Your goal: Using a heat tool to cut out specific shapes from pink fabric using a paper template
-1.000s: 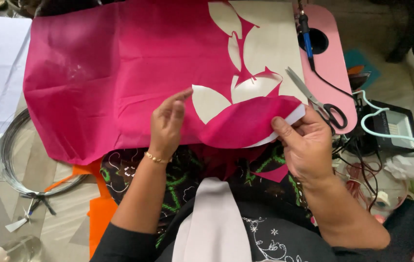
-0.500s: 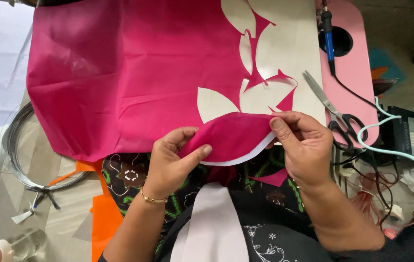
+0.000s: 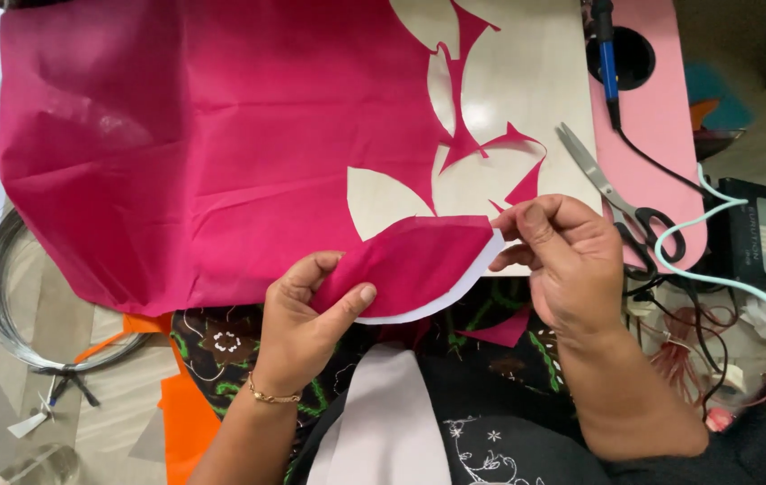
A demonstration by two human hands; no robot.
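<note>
2 hands pinching a leaf-shaped pink fabric piece at the near bench edge.

The left hand (image 3: 297,328) is closing its grip, thumb over fingers, on the left end of the pink fabric piece (image 3: 410,269), which is lying on a white template (image 3: 455,292) over the lap. The right hand (image 3: 567,260) is pinching the piece's right tip with a closed grip. Beyond them, the large pink cloth (image 3: 194,153) with leaf-shaped cutouts is covering the bench (image 3: 526,81). Scissors (image 3: 616,202) are lying just right of the right hand, on a pink board (image 3: 657,117). A wire coil (image 3: 5,305) is sitting at far left.
</note>
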